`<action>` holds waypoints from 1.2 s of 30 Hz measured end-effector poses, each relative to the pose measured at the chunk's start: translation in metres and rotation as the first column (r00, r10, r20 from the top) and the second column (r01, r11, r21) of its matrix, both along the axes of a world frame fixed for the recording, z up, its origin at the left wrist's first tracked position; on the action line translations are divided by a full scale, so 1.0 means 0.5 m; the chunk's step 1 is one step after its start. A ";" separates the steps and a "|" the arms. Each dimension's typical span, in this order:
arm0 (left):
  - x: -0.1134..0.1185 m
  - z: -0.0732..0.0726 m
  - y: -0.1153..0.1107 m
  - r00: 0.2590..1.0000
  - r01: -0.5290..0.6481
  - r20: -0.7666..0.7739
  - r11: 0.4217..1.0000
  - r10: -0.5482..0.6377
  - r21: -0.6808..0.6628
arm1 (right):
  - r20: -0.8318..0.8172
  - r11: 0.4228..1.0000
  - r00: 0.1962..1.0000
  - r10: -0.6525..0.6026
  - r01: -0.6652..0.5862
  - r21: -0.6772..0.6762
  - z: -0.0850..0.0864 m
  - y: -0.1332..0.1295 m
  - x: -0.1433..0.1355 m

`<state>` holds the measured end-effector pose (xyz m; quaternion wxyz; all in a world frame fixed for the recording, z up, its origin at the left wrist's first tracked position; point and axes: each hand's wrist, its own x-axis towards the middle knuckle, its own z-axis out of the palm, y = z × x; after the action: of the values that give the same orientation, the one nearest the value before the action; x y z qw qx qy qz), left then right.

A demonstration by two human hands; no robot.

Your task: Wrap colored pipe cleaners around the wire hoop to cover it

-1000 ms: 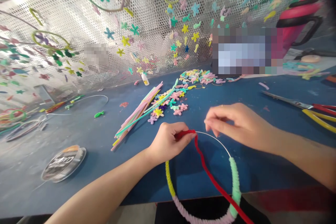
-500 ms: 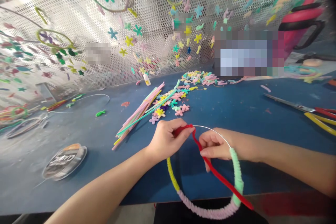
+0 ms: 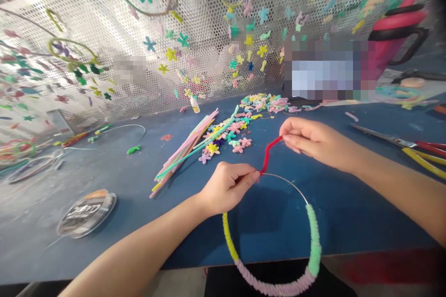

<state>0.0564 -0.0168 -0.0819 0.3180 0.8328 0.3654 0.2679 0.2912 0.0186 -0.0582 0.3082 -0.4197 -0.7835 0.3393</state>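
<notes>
Winding the red strip (image 3: 267, 154) onto the hoop (image 3: 315, 241), at six o'clock in view, seems in hand: the left hand's (image 3: 226, 188) grip pinches both near hoop twelve, the right hand's (image 3: 310, 139) narrow grip holds the strip; the next wrap calls for even tension

Left hand (image 3: 228, 188) pinches hoop (image 3: 314, 236) — right hand (image 3: 310, 139), red strand (image 3: 267, 153).

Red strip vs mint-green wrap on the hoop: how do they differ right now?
Position: the red strip spans the gap between the left hand and right hand; the mint-green wrap is coiled around the hoop.
Contact: both hands pinch the red strip; neither touches the mint-green wrap.
Look: the red strip is thinner, the mint-green wrap bulkier and ridged.
Shared: both look fuzzy.
</notes>
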 end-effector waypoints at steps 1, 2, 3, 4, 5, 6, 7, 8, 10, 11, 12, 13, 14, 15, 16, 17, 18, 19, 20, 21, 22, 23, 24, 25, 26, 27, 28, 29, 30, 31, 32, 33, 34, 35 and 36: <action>0.001 -0.002 0.001 1.000 -0.012 -0.016 1.000 0.012 -0.003 | 0.000 1.000 1.000 -0.006 0.006 0.024 0.012 -0.008 0.001; 0.001 -0.004 0.002 0.999 -0.023 -0.031 1.000 0.023 -0.004 | 0.008 0.999 1.000 -0.009 0.008 0.033 0.023 -0.018 0.001; 0.002 -0.007 0.003 0.999 -0.030 -0.044 1.000 0.030 -0.006 | 0.022 0.999 1.000 -0.008 0.007 0.031 0.034 -0.028 -0.001; 0.003 -0.009 0.004 0.998 -0.032 -0.059 0.999 0.031 -0.008 | 0.038 1.000 0.999 -0.004 0.003 0.023 0.043 -0.039 -0.003; 0.003 -0.011 0.005 0.997 -0.030 -0.073 0.999 0.030 -0.010 | 0.055 1.000 0.998 0.001 -0.002 0.014 0.051 -0.050 -0.006; 0.004 -0.012 0.006 0.996 -0.028 -0.086 1.000 0.027 -0.009 | 0.069 1.000 0.998 0.008 -0.008 0.003 0.057 -0.060 -0.009; 0.005 -0.014 0.007 0.995 -0.026 -0.098 1.000 0.026 -0.004 | 0.081 1.000 0.997 0.016 -0.015 -0.007 0.061 -0.069 -0.013; 0.006 -0.015 0.008 0.994 -0.029 -0.109 1.000 0.029 0.002 | 0.093 1.000 0.995 0.025 -0.023 -0.018 0.064 -0.077 -0.017; 0.009 -0.018 0.011 0.991 -0.043 -0.125 0.999 0.045 0.016 | 0.120 0.998 0.991 0.054 -0.049 -0.043 0.066 -0.093 -0.023; 0.010 -0.020 0.013 0.990 -0.052 -0.131 0.998 0.054 0.020 | 0.136 0.996 0.988 0.078 -0.071 -0.059 0.066 -0.100 -0.026; 0.011 -0.021 0.014 0.989 -0.060 -0.136 0.998 0.062 0.021 | 0.155 0.993 0.982 0.106 -0.095 -0.075 0.064 -0.106 -0.029; 0.011 -0.022 0.016 0.987 -0.068 -0.141 0.997 0.070 0.020 | 0.179 0.988 0.974 0.139 -0.124 -0.090 0.060 -0.113 -0.032; 0.011 -0.024 0.017 0.986 -0.078 -0.144 0.997 0.081 0.021 | 0.207 0.983 0.963 0.171 -0.154 -0.095 0.054 -0.119 -0.035; 0.010 -0.024 0.019 0.985 -0.092 -0.143 0.995 0.095 0.026 | 0.242 0.980 0.950 0.197 -0.182 -0.084 0.046 -0.124 -0.039; 0.009 -0.025 0.020 0.984 -0.108 -0.138 0.994 0.112 0.033 | 0.285 0.977 0.935 0.213 -0.205 -0.057 0.035 -0.129 -0.043; 0.009 -0.025 0.021 0.983 -0.123 -0.133 0.992 0.127 0.041 | 0.335 0.974 0.917 0.218 -0.226 -0.014 0.023 -0.133 -0.047; 0.008 -0.025 0.021 0.982 -0.134 -0.127 0.990 0.139 0.046 | 0.389 0.968 0.896 0.214 -0.248 0.038 0.011 -0.137 -0.051; 0.007 -0.025 0.022 0.982 -0.142 -0.123 0.989 0.147 0.046 | 0.441 0.958 0.873 0.207 -0.272 0.089 -0.002 -0.140 -0.055; 0.007 -0.024 0.022 0.981 -0.146 -0.120 0.988 0.150 0.042 | 0.489 0.945 0.849 0.200 -0.300 0.134 -0.015 -0.143 -0.058; 0.007 -0.024 0.022 0.981 -0.148 -0.118 0.988 0.151 0.034 | 0.535 0.929 0.823 0.194 -0.328 0.169 -0.026 -0.146 -0.061; 0.007 -0.024 0.022 0.982 -0.150 -0.116 0.988 0.152 0.025 | 0.576 0.913 0.795 0.189 -0.358 0.195 -0.037 -0.147 -0.062; 0.007 -0.024 0.022 0.982 -0.153 -0.111 0.988 0.154 0.014 | 0.614 0.896 0.769 0.181 -0.386 0.219 -0.045 -0.148 -0.063; 0.006 -0.023 0.023 0.982 -0.157 -0.105 0.988 0.156 0.000 | 0.646 0.879 0.745 0.169 -0.410 0.242 -0.052 -0.149 -0.064; 0.006 -0.023 0.024 0.983 -0.159 -0.098 0.987 0.156 -0.021 | 0.673 0.861 0.723 0.156 -0.433 0.266 -0.058 -0.149 -0.063; 0.005 -0.023 0.026 0.984 -0.158 -0.089 0.986 0.153 -0.056 | 0.695 0.843 0.705 0.143 -0.455 0.288 -0.062 -0.148 -0.063; 0.004 -0.022 0.028 0.986 -0.154 -0.077 0.982 0.146 -0.110 | 0.710 0.826 0.692 0.131 -0.472 0.308 -0.065 -0.147 -0.063; 0.003 -0.021 0.031 0.989 -0.147 -0.057 0.972 0.139 -0.185 | 0.720 0.811 0.683 0.122 -0.487 0.324 -0.067 -0.145 -0.062; 0.002 -0.020 0.034 0.991 -0.136 -0.033 0.951 0.132 -0.278 | 0.726 0.801 0.678 0.115 -0.495 0.336 -0.069 -0.144 -0.062; 0.001 -0.019 0.037 0.992 -0.121 -0.006 0.917 0.128 -0.380 | 0.728 0.795 0.677 0.113 -0.500 0.342 -0.071 -0.143 -0.062; -0.001 -0.017 0.040 0.992 -0.103 0.019 0.873 0.128 -0.476 | 0.725 0.793 0.679 0.114 -0.502 0.345 -0.073 -0.142 -0.062; -0.002 -0.016 0.043 0.991 -0.088 0.038 0.826 0.131 -0.557 | 0.722 0.794 0.681 0.118 -0.502 0.344 -0.075 -0.141 -0.062; -0.002 -0.014 0.045 0.989 -0.076 0.050 0.782 0.136 -0.619 | 0.719 0.795 0.684 0.122 -0.501 0.341 -0.076 -0.140 -0.062; -0.003 -0.013 0.046 0.989 -0.067 0.055 0.747 0.138 -0.661 | 0.717 0.797 0.685 0.130 -0.502 0.336 -0.079 -0.140 -0.062; -0.003 -0.012 0.047 0.989 -0.062 0.057 0.724 0.139 -0.687 | 0.712 0.798 0.688 0.136 -0.502 0.333 -0.081 -0.140 -0.062; -0.002 -0.012 0.047 0.988 -0.064 0.055 0.715 0.141 -0.697 | 0.709 0.798 0.691 0.144 -0.504 0.330 -0.083 -0.140 -0.062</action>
<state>0.0552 0.0066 -0.0878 0.6093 0.6170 0.4675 0.1720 0.2604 -0.0514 -0.0997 0.0460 -0.2644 -0.9633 0.0067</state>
